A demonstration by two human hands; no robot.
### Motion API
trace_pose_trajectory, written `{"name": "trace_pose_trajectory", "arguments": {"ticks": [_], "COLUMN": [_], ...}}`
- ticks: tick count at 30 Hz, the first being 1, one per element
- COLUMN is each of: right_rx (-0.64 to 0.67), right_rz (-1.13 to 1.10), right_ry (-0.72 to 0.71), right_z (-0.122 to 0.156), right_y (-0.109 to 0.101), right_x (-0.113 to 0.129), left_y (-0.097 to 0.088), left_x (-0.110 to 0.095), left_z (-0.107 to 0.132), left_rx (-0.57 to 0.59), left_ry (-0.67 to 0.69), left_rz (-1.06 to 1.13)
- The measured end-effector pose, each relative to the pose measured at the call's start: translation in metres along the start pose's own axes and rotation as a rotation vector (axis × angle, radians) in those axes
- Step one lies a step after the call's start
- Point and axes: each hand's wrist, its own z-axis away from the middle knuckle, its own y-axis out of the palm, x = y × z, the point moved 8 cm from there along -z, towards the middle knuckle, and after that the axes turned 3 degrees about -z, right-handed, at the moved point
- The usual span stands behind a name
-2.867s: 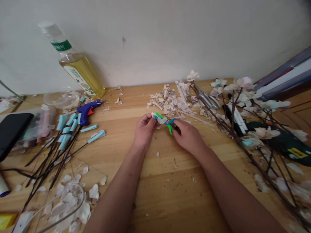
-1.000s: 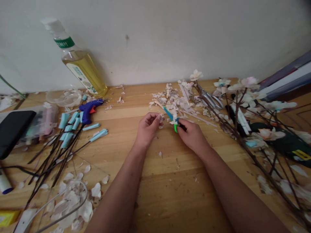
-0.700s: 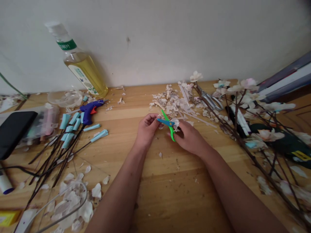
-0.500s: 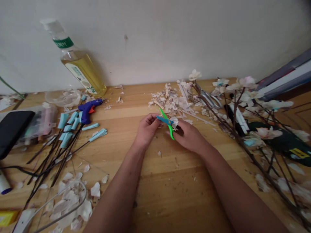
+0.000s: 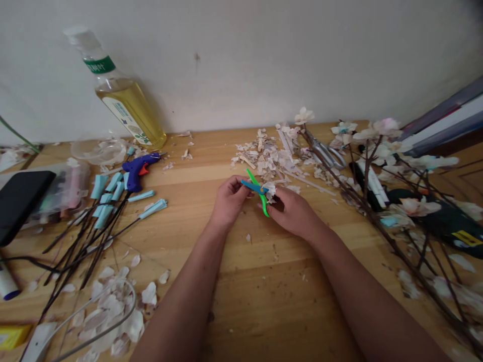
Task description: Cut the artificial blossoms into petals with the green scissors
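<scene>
1. Over mid-table (image 5: 256, 281): scissors (image 5: 260, 190), blue and green, blades parted, tips beside the left hand's fingertips. Probably light and stiff; best taken by the handle loops, clear of the blades.
2. Right hand (image 5: 296, 211): grip closed on the scissors' handles, fingers partly hidden.
3. Left hand (image 5: 230, 201): grip narrowed, thumb and forefinger pinching a small pale petal (image 5: 249, 195), mostly hidden behind the blue blade.
4. Petal, handling: likely near weightless, thin, soft, apt to crease or tear; a light hold at the edge should serve.
5. Crumpled white scrap (image 5: 270, 190), one: between the scissors' pivot and the right hand's fingers; pinched or merely resting, cannot tell. Judged flimsy.
6. Clippings (image 5: 264, 158), heaped beyond the hands: dry-looking, likely brittle, easily scattered.
7. Loose petals (image 5: 132, 327), near left, a grey cable (image 5: 134, 297) looped across: presumably delicate; best lifted singly by the rim.
</scene>
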Motion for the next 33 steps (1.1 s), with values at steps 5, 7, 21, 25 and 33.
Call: {"name": "trace_pose_trajectory", "arguments": {"ticks": [5, 7, 21, 25, 33], "right_rx": [-0.014, -0.018, 0.001, -0.022, -0.185], "right_rz": [0.012, 0.029, 0.047, 0.119, 0.088], "right_ry": [-0.005, -0.008, 0.078, 0.152, 0.216], "right_z": [0.000, 0.000, 0.000, 0.001, 0.001], "right_y": [0.001, 0.000, -0.001, -0.005, -0.014], "right_x": [-0.001, -0.001, -0.007, -0.015, -0.032], "left_y": [-0.003, -0.003, -0.002, 0.001, 0.000], "left_x": [0.003, 0.003, 0.000, -0.003, -0.005], "left_z": [0.000, 0.000, 0.001, 0.002, 0.003], "left_rx": [-0.004, -0.005, 0.010, 0.021, -0.028], "left_ry": [-0.004, -0.008, 0.000, 0.007, -0.012], "left_rz": [0.054, 0.055, -0.003, -0.046, -0.047]}}
